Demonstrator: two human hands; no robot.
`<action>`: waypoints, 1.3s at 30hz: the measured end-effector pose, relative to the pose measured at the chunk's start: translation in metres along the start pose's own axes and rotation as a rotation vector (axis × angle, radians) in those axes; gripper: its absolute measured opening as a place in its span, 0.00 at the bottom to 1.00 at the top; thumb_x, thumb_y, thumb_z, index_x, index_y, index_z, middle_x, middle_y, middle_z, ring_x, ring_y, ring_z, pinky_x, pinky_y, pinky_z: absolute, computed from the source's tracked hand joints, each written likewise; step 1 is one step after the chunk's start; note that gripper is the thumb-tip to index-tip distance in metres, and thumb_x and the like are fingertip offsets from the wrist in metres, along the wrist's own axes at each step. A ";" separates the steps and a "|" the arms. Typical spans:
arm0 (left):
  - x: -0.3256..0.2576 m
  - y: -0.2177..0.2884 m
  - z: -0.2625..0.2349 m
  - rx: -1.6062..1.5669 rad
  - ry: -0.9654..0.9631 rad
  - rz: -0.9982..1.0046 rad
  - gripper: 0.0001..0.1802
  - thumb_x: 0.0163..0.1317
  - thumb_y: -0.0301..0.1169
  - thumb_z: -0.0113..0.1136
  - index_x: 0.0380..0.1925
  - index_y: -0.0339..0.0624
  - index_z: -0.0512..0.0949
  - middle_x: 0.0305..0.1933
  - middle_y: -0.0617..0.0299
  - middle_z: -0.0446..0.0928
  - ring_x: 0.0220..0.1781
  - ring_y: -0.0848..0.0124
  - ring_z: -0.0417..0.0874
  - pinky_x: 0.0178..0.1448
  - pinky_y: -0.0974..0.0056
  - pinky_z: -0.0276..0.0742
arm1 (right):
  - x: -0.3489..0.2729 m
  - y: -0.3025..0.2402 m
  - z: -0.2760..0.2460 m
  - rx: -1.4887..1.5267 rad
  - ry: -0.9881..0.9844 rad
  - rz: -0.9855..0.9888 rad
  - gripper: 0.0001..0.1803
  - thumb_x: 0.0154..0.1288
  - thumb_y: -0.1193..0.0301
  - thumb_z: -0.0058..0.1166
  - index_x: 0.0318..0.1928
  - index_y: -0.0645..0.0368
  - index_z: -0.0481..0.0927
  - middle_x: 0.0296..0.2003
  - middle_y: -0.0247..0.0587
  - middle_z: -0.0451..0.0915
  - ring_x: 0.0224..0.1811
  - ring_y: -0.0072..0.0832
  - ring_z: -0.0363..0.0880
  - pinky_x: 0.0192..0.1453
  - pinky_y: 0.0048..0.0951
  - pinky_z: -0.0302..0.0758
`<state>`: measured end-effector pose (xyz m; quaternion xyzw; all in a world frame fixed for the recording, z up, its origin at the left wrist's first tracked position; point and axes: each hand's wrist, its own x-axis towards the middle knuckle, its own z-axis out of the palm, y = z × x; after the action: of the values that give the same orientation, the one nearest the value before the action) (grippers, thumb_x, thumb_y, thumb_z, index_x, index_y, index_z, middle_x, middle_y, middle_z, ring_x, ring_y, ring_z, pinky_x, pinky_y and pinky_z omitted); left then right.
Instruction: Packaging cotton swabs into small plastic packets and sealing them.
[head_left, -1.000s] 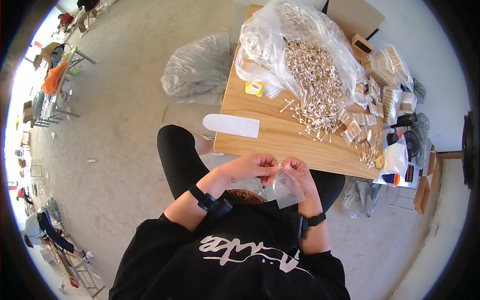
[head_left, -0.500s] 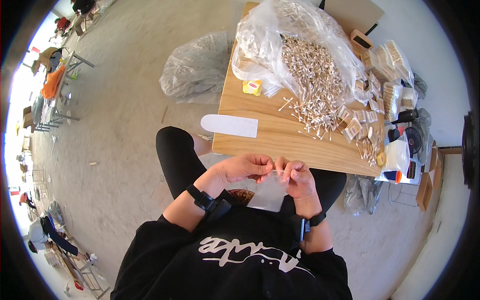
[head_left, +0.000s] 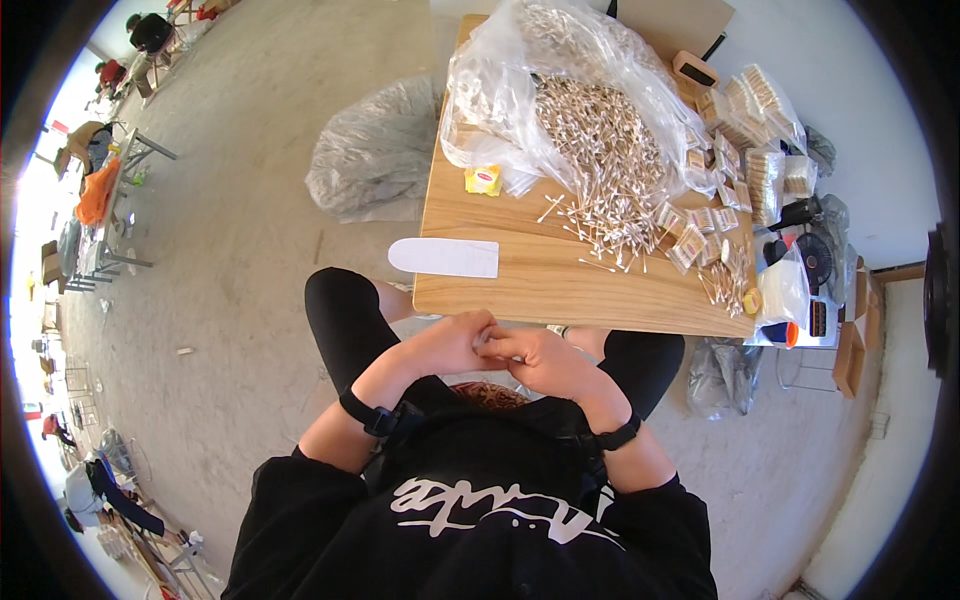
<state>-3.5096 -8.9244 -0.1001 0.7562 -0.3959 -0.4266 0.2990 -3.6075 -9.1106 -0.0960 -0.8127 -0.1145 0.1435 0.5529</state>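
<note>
Something small and hidden pinched between the two hands, held over the lap just short of the near edge of the counter; too covered by fingers to name. Left hand curled, fingertips pressed toward the right hand, which meets it knuckle to knuckle; both closed down tight, nothing spread. Black bands on both wrists.

Best done close to the body like this, forearms braced against the thighs for steadiness, judging by the posture. Worth keeping the pinch light and working with fingertips only, since whatever is held looks thin. Probably wise to keep the hands near the counter edge so that anything dropped lands on wood or lap and not on the floor.

Farther out, a flat white rounded strip at the near left corner of the counter. Beyond it, a heap of cotton swabs spilling from an open clear plastic bag, loose ones scattered toward the near edge. Small filled clear packets to the right of the heap, stacked bundles further right. A small yellow packet beside the bag. A grey plastic sack on the floor left of the counter.
</note>
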 end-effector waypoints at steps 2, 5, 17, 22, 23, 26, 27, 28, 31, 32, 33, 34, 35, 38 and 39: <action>0.000 -0.016 0.005 -0.103 0.216 -0.112 0.26 0.49 0.41 0.74 0.42 0.38 0.74 0.40 0.51 0.79 0.47 0.55 0.81 0.49 0.59 0.75 | 0.009 0.006 0.008 0.091 0.124 -0.111 0.19 0.61 0.82 0.51 0.52 0.57 0.81 0.49 0.44 0.83 0.47 0.33 0.82 0.49 0.28 0.76; -0.011 -0.026 -0.011 -0.062 0.280 -0.199 0.25 0.48 0.39 0.74 0.40 0.38 0.73 0.38 0.49 0.78 0.43 0.53 0.81 0.45 0.58 0.75 | 0.007 0.028 -0.003 0.254 0.280 0.251 0.16 0.61 0.79 0.52 0.49 0.58 0.82 0.43 0.49 0.83 0.43 0.38 0.83 0.45 0.35 0.76; -0.009 -0.167 -0.070 0.673 0.675 -0.482 0.29 0.43 0.35 0.75 0.45 0.43 0.73 0.50 0.53 0.75 0.62 0.55 0.71 0.71 0.40 0.56 | 0.001 0.144 -0.032 -0.630 0.837 0.134 0.08 0.51 0.80 0.52 0.31 0.54 0.77 0.32 0.39 0.76 0.32 0.43 0.78 0.32 0.41 0.76; 0.017 -0.158 -0.063 0.598 0.689 -0.290 0.24 0.47 0.32 0.69 0.45 0.43 0.73 0.49 0.56 0.75 0.62 0.56 0.71 0.73 0.38 0.53 | 0.001 0.144 -0.032 -0.707 0.873 0.118 0.07 0.51 0.80 0.53 0.30 0.53 0.75 0.31 0.38 0.75 0.30 0.42 0.77 0.31 0.41 0.75; 0.022 -0.154 -0.065 0.595 0.681 -0.289 0.24 0.47 0.32 0.69 0.45 0.43 0.73 0.49 0.56 0.75 0.62 0.56 0.71 0.73 0.38 0.53 | 0.002 0.143 -0.032 -0.711 0.880 0.112 0.07 0.51 0.80 0.53 0.30 0.53 0.75 0.31 0.38 0.75 0.30 0.42 0.77 0.30 0.41 0.75; 0.028 -0.142 -0.065 0.707 0.674 -0.173 0.22 0.49 0.26 0.63 0.46 0.42 0.71 0.49 0.55 0.73 0.61 0.54 0.70 0.73 0.39 0.53 | 0.000 0.142 -0.029 -0.725 0.876 0.133 0.07 0.51 0.79 0.53 0.31 0.54 0.75 0.31 0.38 0.74 0.29 0.42 0.77 0.29 0.41 0.75; 0.029 -0.140 -0.064 0.809 0.684 -0.135 0.21 0.49 0.24 0.61 0.46 0.40 0.71 0.49 0.55 0.72 0.61 0.54 0.70 0.73 0.40 0.53 | 0.001 0.142 -0.029 -0.741 0.872 0.147 0.07 0.52 0.79 0.53 0.31 0.54 0.74 0.31 0.38 0.74 0.29 0.42 0.77 0.29 0.40 0.75; 0.031 -0.137 -0.063 0.912 0.693 -0.094 0.21 0.48 0.22 0.58 0.46 0.39 0.71 0.50 0.55 0.71 0.61 0.54 0.69 0.73 0.41 0.54 | 0.002 0.141 -0.029 -0.738 0.869 0.153 0.07 0.52 0.79 0.53 0.31 0.54 0.74 0.31 0.38 0.74 0.29 0.42 0.77 0.29 0.40 0.75; 0.038 -0.130 -0.063 0.911 0.650 -0.052 0.23 0.46 0.20 0.55 0.48 0.37 0.71 0.51 0.54 0.69 0.61 0.54 0.69 0.74 0.43 0.54 | 0.002 0.140 -0.029 -0.738 0.871 0.154 0.06 0.52 0.79 0.53 0.31 0.54 0.74 0.31 0.38 0.74 0.29 0.42 0.77 0.29 0.41 0.75; 0.036 -0.128 -0.063 0.910 0.643 -0.051 0.23 0.46 0.20 0.55 0.48 0.37 0.71 0.51 0.54 0.69 0.61 0.54 0.69 0.74 0.43 0.54 | 0.002 0.141 -0.029 -0.738 0.868 0.155 0.06 0.52 0.79 0.53 0.31 0.54 0.74 0.32 0.38 0.74 0.29 0.42 0.77 0.29 0.41 0.75; 0.034 -0.121 -0.065 0.868 0.583 -0.110 0.26 0.47 0.19 0.54 0.51 0.36 0.70 0.51 0.53 0.69 0.62 0.54 0.68 0.74 0.45 0.56 | 0.001 0.141 -0.029 -0.739 0.868 0.159 0.06 0.52 0.79 0.53 0.31 0.54 0.75 0.32 0.38 0.74 0.29 0.43 0.77 0.29 0.41 0.75; 0.033 -0.115 -0.066 0.826 0.524 -0.167 0.29 0.47 0.18 0.53 0.54 0.36 0.69 0.52 0.52 0.69 0.63 0.54 0.68 0.73 0.48 0.58 | 0.001 0.140 -0.029 -0.736 0.870 0.168 0.06 0.52 0.79 0.53 0.31 0.54 0.75 0.32 0.38 0.74 0.29 0.43 0.77 0.29 0.41 0.75; 0.031 -0.112 -0.067 0.826 0.515 -0.163 0.29 0.47 0.18 0.53 0.54 0.36 0.69 0.52 0.52 0.69 0.63 0.54 0.68 0.73 0.48 0.58 | 0.001 0.140 -0.029 -0.736 0.872 0.160 0.06 0.52 0.79 0.54 0.31 0.54 0.75 0.32 0.38 0.75 0.29 0.43 0.77 0.29 0.42 0.75; 0.024 -0.112 -0.071 0.746 0.484 -0.125 0.36 0.47 0.18 0.54 0.62 0.35 0.65 0.54 0.50 0.69 0.63 0.52 0.67 0.70 0.51 0.64 | 0.000 0.143 -0.028 -0.735 0.869 0.161 0.07 0.52 0.78 0.54 0.32 0.53 0.75 0.33 0.39 0.75 0.29 0.43 0.77 0.28 0.42 0.75; 0.023 -0.112 -0.074 0.732 0.454 -0.111 0.37 0.47 0.19 0.55 0.64 0.36 0.63 0.54 0.49 0.69 0.63 0.52 0.68 0.67 0.52 0.66 | 0.000 0.144 -0.028 -0.739 0.861 0.164 0.07 0.52 0.78 0.54 0.33 0.53 0.75 0.33 0.39 0.75 0.29 0.43 0.77 0.28 0.42 0.75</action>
<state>-3.3979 -8.8787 -0.1645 0.9071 -0.4041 -0.0966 0.0674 -3.5938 -9.1875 -0.2208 -0.9435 0.1420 -0.2073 0.2161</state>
